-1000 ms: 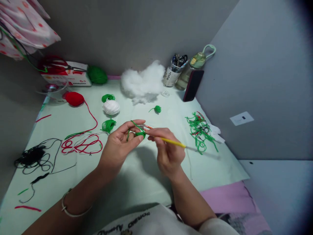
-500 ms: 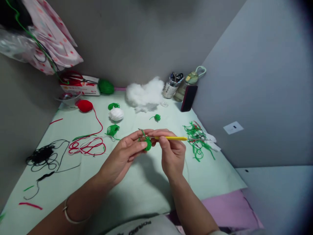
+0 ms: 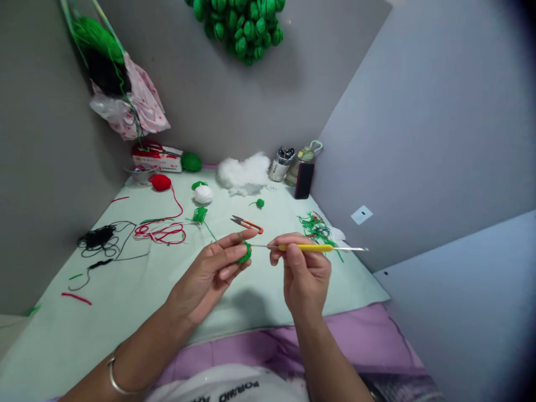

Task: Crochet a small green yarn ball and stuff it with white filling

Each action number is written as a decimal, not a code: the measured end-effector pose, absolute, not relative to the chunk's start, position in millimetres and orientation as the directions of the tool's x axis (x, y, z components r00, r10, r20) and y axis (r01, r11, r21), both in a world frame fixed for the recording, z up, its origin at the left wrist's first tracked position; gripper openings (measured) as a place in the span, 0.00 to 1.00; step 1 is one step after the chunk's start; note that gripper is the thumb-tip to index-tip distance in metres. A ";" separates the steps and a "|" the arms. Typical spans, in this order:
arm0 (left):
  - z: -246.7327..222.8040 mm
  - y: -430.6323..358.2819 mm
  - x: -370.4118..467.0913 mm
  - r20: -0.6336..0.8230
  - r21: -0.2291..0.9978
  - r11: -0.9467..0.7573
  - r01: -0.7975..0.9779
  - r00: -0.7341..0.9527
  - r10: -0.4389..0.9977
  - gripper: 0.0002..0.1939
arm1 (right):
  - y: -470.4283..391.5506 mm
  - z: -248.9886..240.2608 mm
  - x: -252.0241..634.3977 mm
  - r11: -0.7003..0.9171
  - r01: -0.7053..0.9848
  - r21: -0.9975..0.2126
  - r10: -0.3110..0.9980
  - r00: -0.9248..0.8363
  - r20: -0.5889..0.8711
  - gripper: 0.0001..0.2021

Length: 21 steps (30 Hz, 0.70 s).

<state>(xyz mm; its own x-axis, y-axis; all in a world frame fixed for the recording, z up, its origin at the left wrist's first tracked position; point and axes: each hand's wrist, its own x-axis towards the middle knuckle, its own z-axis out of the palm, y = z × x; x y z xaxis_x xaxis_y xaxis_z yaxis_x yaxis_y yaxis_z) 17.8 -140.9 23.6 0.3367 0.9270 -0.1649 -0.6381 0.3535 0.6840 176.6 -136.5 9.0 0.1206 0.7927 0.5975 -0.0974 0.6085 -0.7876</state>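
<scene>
Between its thumb and fingers, my left hand (image 3: 218, 268) pinches a small green crocheted piece (image 3: 245, 253). Green yarn runs from the fingers to a loose green skein (image 3: 200, 215) on the table. My right hand (image 3: 305, 271) grips the yellow handle (image 3: 310, 248) of a double-ended metal crochet hook. The hook's left shaft reaches the green piece, and its other end points right. Orange-handled thread snips (image 3: 248, 224) lie just beyond my left fingertips.
White stuffing (image 3: 243, 174), a pen cup (image 3: 280, 165), a bottle and a propped phone (image 3: 304, 181) stand at the back. Red yarn (image 3: 161, 182) and black yarn (image 3: 97, 239) lie left, green scraps (image 3: 315, 228) right. Green pieces (image 3: 247, 28) hang on the wall.
My right hand has moved right, away from my left hand, with more of the hook showing. The view has tilted up, and the snips and the hanging green pieces now show.
</scene>
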 end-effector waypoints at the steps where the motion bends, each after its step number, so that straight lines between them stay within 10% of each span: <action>1: 23.8 -148.6 20.5 -0.136 0.719 0.318 -0.617 0.324 0.936 0.15 | -143.3 9.9 178.6 0.555 -0.176 -0.813 0.832 0.103 0.545 0.09; 21: -1.9 -183.7 33.6 -0.051 0.849 0.235 -0.473 0.370 0.928 0.27 | -176.6 -16.3 192.3 0.334 -0.297 -0.895 0.933 -0.030 0.358 0.09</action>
<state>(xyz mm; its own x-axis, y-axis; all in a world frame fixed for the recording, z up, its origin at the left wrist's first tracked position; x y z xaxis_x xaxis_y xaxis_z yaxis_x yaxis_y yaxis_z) 33.6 -183.7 -1.9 0.3702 0.9276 -0.0508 -0.4726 0.2352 0.8493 192.3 -176.6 -16.3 -0.0303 0.9331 0.3582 -0.2973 0.3337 -0.8945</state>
